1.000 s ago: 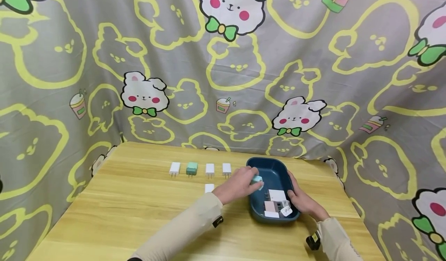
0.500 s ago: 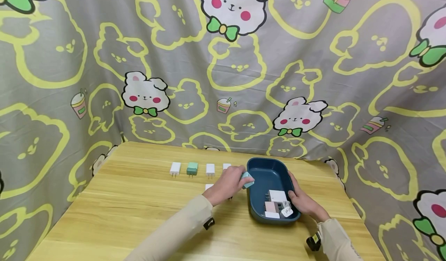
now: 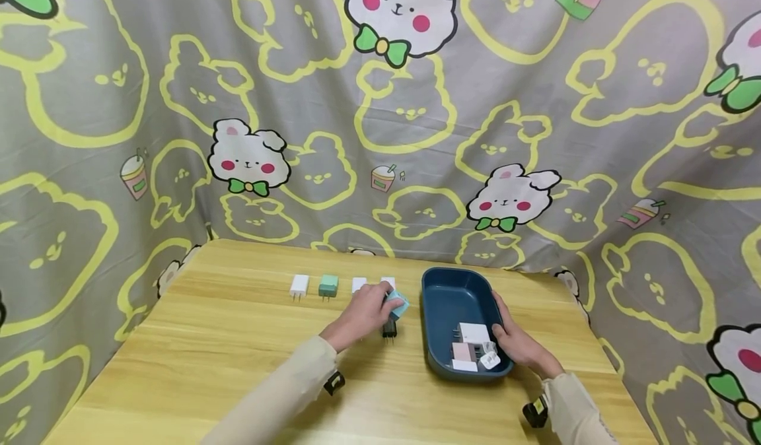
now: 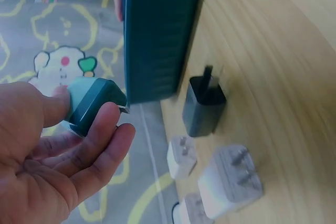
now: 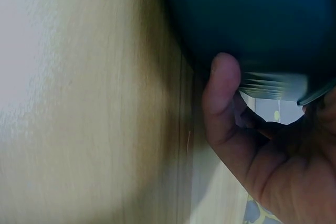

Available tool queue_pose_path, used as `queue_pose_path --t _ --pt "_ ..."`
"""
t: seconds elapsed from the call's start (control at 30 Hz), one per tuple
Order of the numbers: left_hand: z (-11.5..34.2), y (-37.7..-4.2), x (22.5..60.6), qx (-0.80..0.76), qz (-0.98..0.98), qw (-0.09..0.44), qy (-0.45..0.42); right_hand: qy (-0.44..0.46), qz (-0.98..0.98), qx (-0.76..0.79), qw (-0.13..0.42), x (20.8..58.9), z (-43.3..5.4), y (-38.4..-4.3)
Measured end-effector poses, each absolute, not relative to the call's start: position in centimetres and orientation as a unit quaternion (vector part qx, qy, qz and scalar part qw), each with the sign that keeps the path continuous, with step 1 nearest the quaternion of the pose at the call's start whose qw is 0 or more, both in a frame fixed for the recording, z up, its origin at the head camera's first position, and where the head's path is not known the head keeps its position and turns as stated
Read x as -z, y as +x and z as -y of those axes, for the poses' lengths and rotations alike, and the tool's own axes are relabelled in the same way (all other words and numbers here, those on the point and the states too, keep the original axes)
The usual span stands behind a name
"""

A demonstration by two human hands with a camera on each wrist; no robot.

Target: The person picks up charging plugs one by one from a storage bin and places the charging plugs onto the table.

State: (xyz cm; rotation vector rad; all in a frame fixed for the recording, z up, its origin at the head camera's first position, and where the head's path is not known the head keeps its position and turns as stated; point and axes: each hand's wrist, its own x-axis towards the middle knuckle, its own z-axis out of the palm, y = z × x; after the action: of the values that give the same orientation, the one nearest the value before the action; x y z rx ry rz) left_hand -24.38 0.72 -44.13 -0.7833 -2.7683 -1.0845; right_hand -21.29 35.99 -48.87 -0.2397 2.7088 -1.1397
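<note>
My left hand [image 3: 364, 311] pinches a light-blue charger plug [image 3: 397, 304] between thumb and fingers, raised over the table left of a dark-blue bin. In the left wrist view, that charger [image 4: 84, 100] looks teal and its metal prongs point toward the bin wall [image 4: 157, 35]. Below it, a black charger plug [image 3: 389, 329] lies on the wood, near a white one [image 4: 228, 179]. My right hand [image 3: 523, 348] grips the right side of the bin [image 3: 436, 359], its thumb [image 5: 223, 85] against the wall.
A back row holds a white charger [image 3: 299, 285], a green charger [image 3: 328, 285] and two more white ones partly behind my left hand. Inside the bin, several chargers, including a pink one [image 3: 461, 352], cluster at the near end. A patterned curtain [image 3: 321, 214] hangs behind the table.
My left hand has carried the light-blue charger out from over the bin, leftward to above the black charger. The right hand keeps its grip on the bin, which stays in place.
</note>
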Motion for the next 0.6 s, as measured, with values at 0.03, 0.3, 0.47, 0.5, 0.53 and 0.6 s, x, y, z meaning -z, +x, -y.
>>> queue_pose_path --t 0.03,0.3,0.47,0.5,0.53,0.6 --pt "-0.4 -24.4 44.2 0.355 0.900 0.033 -0.250 -0.078 -0.914 0.387 0.096 48.8 -36.0 -21.3" --pt "1.8 -24.3 44.5 0.394 0.896 -0.005 -0.206 -0.076 -0.914 0.388 0.094 48.8 -35.9 -21.5" --pt "3.6 -23.7 45.2 0.381 0.905 -0.015 -0.190 -0.072 -0.914 0.386 0.102 49.1 -35.9 -21.2" --pt "4.0 -23.6 45.3 0.382 0.906 -0.019 -0.182 -0.073 -0.914 0.386 0.103 49.2 -36.0 -21.1" --pt "4.4 -23.5 45.5 0.380 0.908 -0.017 -0.175 -0.074 -0.913 0.388 0.101 49.1 -36.0 -21.1" --pt "5.1 -23.5 45.6 0.386 0.910 -0.015 -0.154 -0.076 -0.912 0.392 0.097 49.0 -36.0 -21.1"
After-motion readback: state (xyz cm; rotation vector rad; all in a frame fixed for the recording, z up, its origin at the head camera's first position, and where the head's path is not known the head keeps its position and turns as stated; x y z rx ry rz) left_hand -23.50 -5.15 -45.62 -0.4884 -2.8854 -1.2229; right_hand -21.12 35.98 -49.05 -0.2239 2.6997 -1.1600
